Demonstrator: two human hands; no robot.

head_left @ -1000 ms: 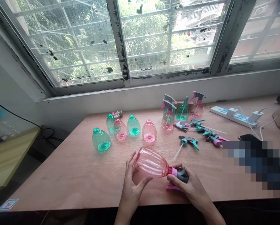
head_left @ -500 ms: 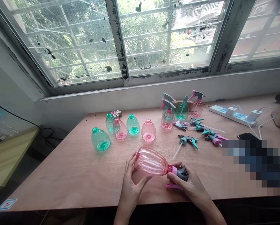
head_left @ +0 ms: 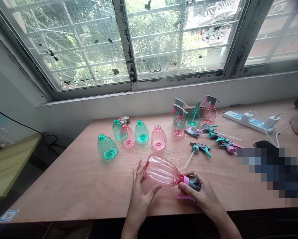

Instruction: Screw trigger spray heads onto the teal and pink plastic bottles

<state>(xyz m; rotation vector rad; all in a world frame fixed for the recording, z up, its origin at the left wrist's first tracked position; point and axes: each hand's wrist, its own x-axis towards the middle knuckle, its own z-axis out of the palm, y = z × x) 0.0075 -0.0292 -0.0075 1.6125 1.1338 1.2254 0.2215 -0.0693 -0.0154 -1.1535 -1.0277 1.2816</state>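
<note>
A pink see-through spray bottle (head_left: 161, 172) lies on its side just above the wooden table (head_left: 76, 186), held between both hands. My left hand (head_left: 140, 196) wraps its fingers and thumb round the bottle's wide base. My right hand (head_left: 201, 196) is closed on the grey and pink trigger head (head_left: 192, 184) at the bottle's neck. The head's pink trigger lever pokes out below my right fingers.
Several open green and pink bottles (head_left: 136, 136) stand mid-table. Three capped spray bottles (head_left: 192, 116) stand behind, with loose trigger heads (head_left: 213, 139) to their right. A white power strip (head_left: 248, 120) with plugs and a dark phone (head_left: 263, 144) lie far right, beside a blurred patch.
The view has shifted slightly. Both hands keep their hold on the bottle and head, with only small finger shifts.
</note>
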